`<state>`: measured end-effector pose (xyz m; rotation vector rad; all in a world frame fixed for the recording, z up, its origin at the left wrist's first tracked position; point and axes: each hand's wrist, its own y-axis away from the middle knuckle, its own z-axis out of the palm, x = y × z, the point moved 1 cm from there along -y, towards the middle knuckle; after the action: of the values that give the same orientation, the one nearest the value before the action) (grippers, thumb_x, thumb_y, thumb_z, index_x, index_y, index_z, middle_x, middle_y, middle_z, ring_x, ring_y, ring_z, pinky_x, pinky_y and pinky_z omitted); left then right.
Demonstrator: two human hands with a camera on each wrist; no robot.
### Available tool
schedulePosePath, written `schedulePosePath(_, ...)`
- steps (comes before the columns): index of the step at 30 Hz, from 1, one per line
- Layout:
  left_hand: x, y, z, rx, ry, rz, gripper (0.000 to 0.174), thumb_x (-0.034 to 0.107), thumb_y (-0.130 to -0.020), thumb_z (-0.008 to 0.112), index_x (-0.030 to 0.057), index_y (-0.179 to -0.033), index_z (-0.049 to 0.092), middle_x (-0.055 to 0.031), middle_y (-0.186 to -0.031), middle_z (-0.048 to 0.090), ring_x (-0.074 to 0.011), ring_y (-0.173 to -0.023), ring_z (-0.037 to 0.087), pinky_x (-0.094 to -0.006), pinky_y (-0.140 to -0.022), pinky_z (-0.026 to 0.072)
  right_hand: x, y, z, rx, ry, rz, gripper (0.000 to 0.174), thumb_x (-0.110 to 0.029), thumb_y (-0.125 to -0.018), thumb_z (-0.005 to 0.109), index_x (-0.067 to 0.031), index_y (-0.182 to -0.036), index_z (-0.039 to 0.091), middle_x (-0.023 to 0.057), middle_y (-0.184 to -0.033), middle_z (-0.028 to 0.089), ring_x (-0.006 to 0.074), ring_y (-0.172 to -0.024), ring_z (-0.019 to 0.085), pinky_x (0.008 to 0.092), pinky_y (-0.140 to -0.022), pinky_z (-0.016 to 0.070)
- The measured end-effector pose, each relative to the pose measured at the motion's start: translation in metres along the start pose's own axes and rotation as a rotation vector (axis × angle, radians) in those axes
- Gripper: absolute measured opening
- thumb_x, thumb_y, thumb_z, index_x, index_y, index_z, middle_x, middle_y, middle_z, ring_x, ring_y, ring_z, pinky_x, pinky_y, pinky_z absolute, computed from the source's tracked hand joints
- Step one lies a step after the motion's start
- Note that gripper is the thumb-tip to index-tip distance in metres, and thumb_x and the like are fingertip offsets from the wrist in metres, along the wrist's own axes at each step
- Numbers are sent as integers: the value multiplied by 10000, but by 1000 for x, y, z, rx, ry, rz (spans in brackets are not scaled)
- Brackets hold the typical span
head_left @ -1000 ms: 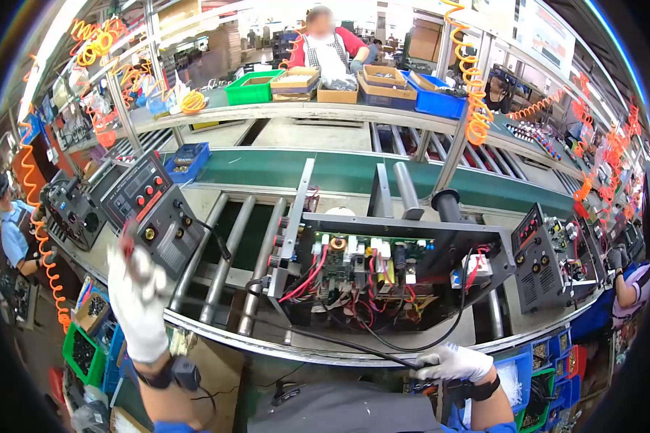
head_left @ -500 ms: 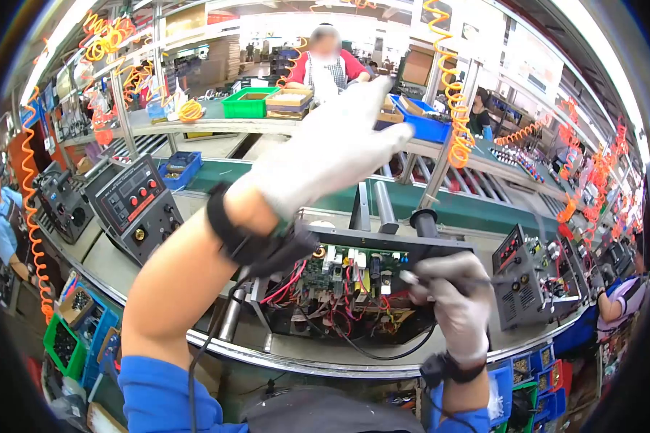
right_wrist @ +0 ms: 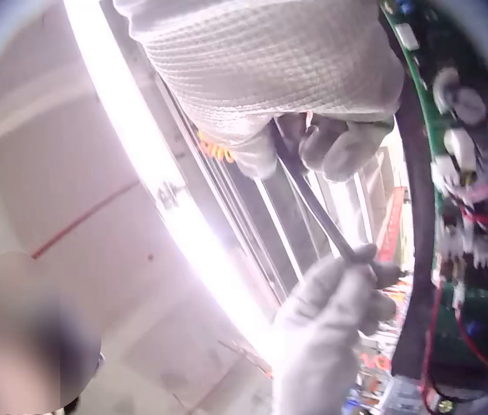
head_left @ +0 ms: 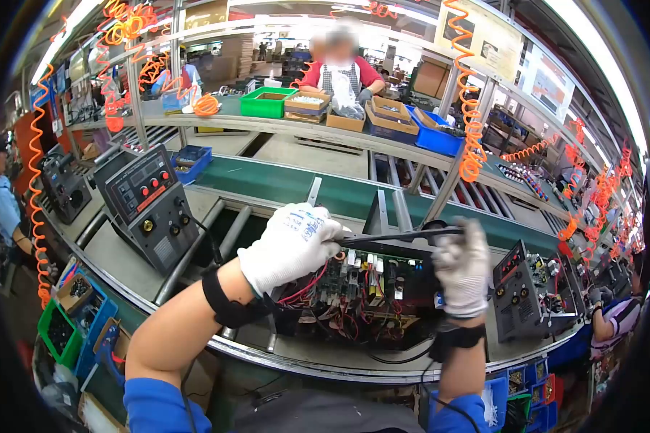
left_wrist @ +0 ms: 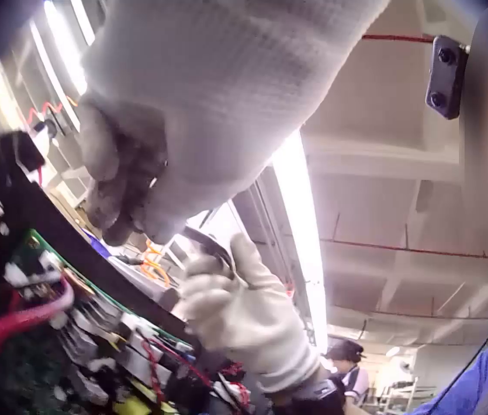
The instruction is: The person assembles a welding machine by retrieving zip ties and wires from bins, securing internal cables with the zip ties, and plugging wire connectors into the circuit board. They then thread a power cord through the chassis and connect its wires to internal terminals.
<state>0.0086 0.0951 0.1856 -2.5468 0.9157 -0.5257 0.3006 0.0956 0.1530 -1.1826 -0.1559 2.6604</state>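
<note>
A black cable [head_left: 397, 236] stretches between my two white-gloved hands, over an open dark machine chassis. My left hand [head_left: 289, 245] grips its left end with curled fingers. My right hand [head_left: 464, 270] holds the other end and is slightly blurred. Below the hands, the chassis shows a green circuit board [head_left: 354, 274] with red wires and white connectors. In the right wrist view the cable [right_wrist: 322, 216] runs straight from hand to hand, close beside the board [right_wrist: 478, 251]. The left wrist view has the right hand [left_wrist: 248, 320] with its fingers folded at the cable.
A finished-looking machine with a control panel [head_left: 148, 209] stands on the left, another open machine [head_left: 531, 292] on the right. Behind runs a green conveyor belt [head_left: 267, 175]. Parts bins [head_left: 61, 332] flank the front edge. Orange coiled hoses [head_left: 469, 130] hang down. Another person [head_left: 339, 72] is across the line.
My left hand came from the far left, reached out straight-fingered across the chassis, then drew back and took hold of the cable. My right hand rose from the front edge with the cable.
</note>
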Motion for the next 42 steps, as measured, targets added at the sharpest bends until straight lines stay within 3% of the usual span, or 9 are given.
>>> schedulePosePath(3,-6,-6,12,48,-180,94,198,219,-774,690,64,-896,697,-122,-796,626,-330,-775,626,-437,-727,485,-60,-8,-37,115,-46,-193,224,-286,-961,603,-66,-1003,608,-23,-687,523,36,-512,458,177,-435,423)
schedulePosePath(4,-5,-11,20,84,-177,111,192,224,-759,699,74,-874,668,-124,-770,623,-334,-765,621,-451,-732,477,-77,-12,-50,-22,-33,-249,235,-287,-963,602,-63,-1032,613,-31,-692,526,35,-532,460,172,-458,426)
schedulePosePath(5,0,-16,24,83,-177,104,192,224,-759,699,74,-874,668,-124,-770,623,-334,-765,621,-451,-732,477,-89,-16,-55,199,77,-333,253,-290,-966,597,-59,-1067,616,-34,-686,524,38,-555,464,178,-473,416)
schedulePosePath(7,11,-25,32,41,-227,79,209,227,-755,702,76,-881,629,-126,-775,636,-336,-780,633,-444,-725,487,-109,-18,-54,-95,107,-318,280,-300,-972,586,-52,-1099,609,-37,-680,516,47,-572,467,191,-477,402)
schedulePosePath(13,15,-28,21,-118,-74,-51,344,293,-781,719,70,-1013,599,-141,-853,665,-342,-863,653,-435,-746,503,-122,-8,-26,-161,303,-424,286,-310,-988,560,-49,-1102,583,-30,-681,505,70,-514,475,218,-416,372)
schedulePosePath(20,22,-18,18,-98,-335,-15,270,287,-789,712,99,-978,671,-127,-875,645,-322,-862,651,-427,-738,506,-115,-6,1,-156,601,-641,259,-286,-990,563,-42,-1073,591,2,-713,544,77,-555,503,226,-485,414)
schedulePosePath(31,22,-50,19,-157,-185,-4,183,227,-836,609,95,-948,671,-111,-818,654,-319,-807,656,-434,-688,510,-116,8,24,-162,768,-659,179,-192,-976,587,-36,-1059,612,19,-730,601,68,-599,543,216,-544,445)
schedulePosePath(37,36,-54,24,-180,-440,391,122,112,-738,641,66,-851,647,-117,-763,656,-321,-711,664,-425,-669,523,-118,10,32,-55,984,-776,126,-147,-954,611,-38,-993,660,-2,-748,623,46,-612,525,199,-569,422)
schedulePosePath(42,28,-56,13,-228,-251,179,243,224,-767,713,70,-943,646,-145,-819,662,-326,-882,653,-462,-760,507,-113,4,27,-71,1062,-627,109,-156,-937,633,-66,-987,669,-14,-731,625,28,-612,529,185,-558,412)
